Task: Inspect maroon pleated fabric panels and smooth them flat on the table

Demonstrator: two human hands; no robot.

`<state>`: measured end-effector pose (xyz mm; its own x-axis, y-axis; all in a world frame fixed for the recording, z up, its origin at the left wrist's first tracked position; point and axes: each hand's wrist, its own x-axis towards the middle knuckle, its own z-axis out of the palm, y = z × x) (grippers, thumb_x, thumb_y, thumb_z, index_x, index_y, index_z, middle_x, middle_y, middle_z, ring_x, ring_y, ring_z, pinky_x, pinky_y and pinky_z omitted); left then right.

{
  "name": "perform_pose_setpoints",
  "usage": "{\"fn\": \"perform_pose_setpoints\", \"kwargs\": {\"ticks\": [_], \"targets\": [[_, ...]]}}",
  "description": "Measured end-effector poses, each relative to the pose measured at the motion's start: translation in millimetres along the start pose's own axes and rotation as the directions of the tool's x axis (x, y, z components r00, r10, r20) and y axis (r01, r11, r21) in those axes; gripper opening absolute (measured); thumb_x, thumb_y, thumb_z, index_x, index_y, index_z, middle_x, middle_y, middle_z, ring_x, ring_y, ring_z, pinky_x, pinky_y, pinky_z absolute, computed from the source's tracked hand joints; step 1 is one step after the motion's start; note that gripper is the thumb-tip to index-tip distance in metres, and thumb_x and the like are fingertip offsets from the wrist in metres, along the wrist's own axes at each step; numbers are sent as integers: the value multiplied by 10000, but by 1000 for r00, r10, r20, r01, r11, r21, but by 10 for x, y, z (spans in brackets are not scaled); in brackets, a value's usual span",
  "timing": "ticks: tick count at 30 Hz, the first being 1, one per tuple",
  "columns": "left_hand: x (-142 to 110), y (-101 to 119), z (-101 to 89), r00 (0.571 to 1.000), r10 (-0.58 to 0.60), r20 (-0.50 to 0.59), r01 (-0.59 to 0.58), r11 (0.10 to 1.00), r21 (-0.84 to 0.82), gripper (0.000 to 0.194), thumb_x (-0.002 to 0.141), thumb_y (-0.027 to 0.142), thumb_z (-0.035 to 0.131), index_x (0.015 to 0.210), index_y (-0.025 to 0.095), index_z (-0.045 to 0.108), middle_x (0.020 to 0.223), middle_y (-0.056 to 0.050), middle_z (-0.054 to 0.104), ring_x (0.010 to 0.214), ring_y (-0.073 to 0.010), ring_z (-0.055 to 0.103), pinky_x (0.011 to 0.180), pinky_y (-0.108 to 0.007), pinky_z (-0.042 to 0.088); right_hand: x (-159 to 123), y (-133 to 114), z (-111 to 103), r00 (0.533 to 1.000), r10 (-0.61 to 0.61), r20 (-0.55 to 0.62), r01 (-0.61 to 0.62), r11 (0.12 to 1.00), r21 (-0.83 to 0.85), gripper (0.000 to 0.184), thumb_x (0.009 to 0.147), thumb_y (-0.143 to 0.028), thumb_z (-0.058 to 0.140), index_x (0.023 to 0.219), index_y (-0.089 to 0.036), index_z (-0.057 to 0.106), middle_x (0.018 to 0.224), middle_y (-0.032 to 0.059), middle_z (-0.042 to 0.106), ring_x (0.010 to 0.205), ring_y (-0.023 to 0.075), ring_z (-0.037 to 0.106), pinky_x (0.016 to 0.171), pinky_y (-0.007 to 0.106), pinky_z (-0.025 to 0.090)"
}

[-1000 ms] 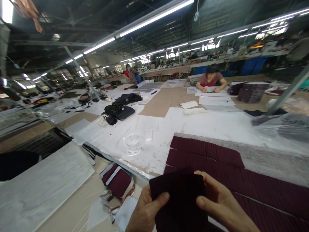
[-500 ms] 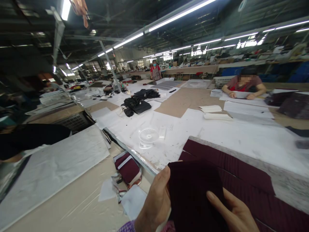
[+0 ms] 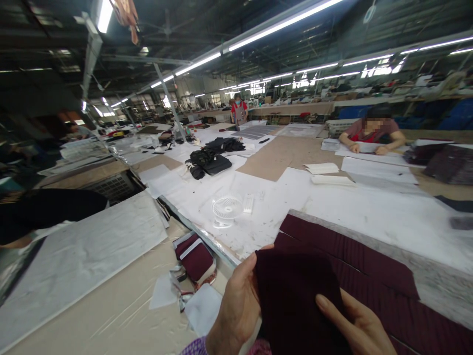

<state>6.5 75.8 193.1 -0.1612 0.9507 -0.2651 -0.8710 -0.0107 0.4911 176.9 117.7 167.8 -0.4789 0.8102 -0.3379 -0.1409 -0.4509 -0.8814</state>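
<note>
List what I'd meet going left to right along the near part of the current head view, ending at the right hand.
Large pale sheet → small maroon bundle → left hand → dark maroon cloth, held in both hands → right hand.

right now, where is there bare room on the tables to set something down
Bare white tabletop shows between the maroon strips and the pale folded pieces, well right of the fan. The brown sheet also has room, between those pieces and the dark bundle. Crowded: the strips, with the held dark cloth before them, and around the maroon stack.
</note>
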Motion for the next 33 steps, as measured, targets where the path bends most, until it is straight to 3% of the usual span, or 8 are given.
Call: {"fn": "perform_pose_setpoints", "kwargs": {"ticks": [10, 16, 21, 24, 29, 33], "targets": [[-35, -28, 26, 1000, 29, 1, -29, 1000, 9, 328, 904, 292, 448, 1065, 126, 681, 1077, -80, 717, 1121, -240, 587, 1062, -387, 368, 2, 16, 0, 1000, -4, -27, 3, 998, -68, 468, 676, -460, 747, 1095, -257, 697, 803, 30, 765, 701, 278, 694, 610, 343, 555], [-25, -47, -1, 996, 20, -82, -21, 1000, -11, 319, 900, 291, 465, 1086, 127, 667, 1132, -79, 697, 1147, -225, 574, 1085, -367, 347, 10, 45, -39, 998, -59, 2, 59, 995, -75, 413, 708, -402, 742, 1084, -238, 699, 841, 17, 752, 703, 225, 666, 607, 283, 522], [-32, -54, -4, 997, -14, -71, 14, 1000, -5, 331, 906, 298, 459, 1127, 140, 647, 1133, -81, 697, 1143, -219, 581, 1090, -369, 341, -2, 61, -58, 998, -70, -1, 70, 997, -26, 338, 711, -349, 748, 1032, -247, 723, 813, -5, 746, 689, 204, 656, 635, 273, 514], [-41, -55, 5, 999, -39, -12, 38, 999, -28, 340, 920, 311, 425, 1106, 154, 663, 1118, -75, 704, 1157, -216, 574, 1093, -367, 335, 0, 74, -63, 997, -75, 9, 75, 997, 5, 288, 718, -343, 750, 990, -251, 735, 872, -6, 747, 712, 180, 653, 647, 244, 505], [-40, -57, -7, 972, -120, 202, 126, 992, -18, 484, 937, 427, 314, 1091, 142, 674, 1089, -110, 708, 1180, -263, 553, 1085, -437, 335, 51, 143, -116, 998, -59, 19, 56, 991, 118, 263, 726, -338, 748, 960, -220, 740, 833, 11, 747, 675, 168, 656, 631, 236, 505], [-20, -131, -108, 961, -114, 254, 104, 993, 54, 501, 912, 474, 351, 1133, 138, 650, 1128, -126, 688, 1193, -287, 539, 1081, -466, 335, 103, 206, -171, 998, -29, 55, 19, 986, 168, 257, 742, -309, 737, 979, -210, 732, 827, 24, 746, 673, 169, 659, 643, 250, 512]]}}
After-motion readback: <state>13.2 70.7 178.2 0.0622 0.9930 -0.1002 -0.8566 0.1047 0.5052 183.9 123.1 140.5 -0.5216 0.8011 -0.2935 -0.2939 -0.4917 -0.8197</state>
